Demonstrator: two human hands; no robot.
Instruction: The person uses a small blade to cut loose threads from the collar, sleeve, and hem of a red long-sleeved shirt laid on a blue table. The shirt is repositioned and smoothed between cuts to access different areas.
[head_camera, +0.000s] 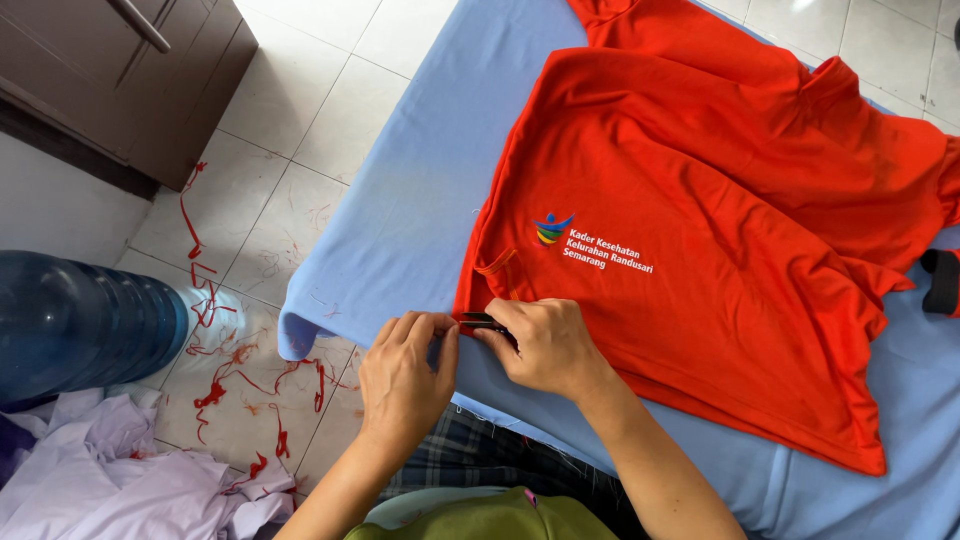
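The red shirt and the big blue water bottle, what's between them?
In the head view, between the red shirt and the blue water bottle: light blue table cover, then tiled floor with red scraps.

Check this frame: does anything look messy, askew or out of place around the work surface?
Yes. Red fabric scraps are strewn over the tiled floor left of the blue-covered table, beside a heap of pale cloth. On the table the red shirt lies rumpled; both hands, left hand and right hand, pinch its hem around a small dark tool.
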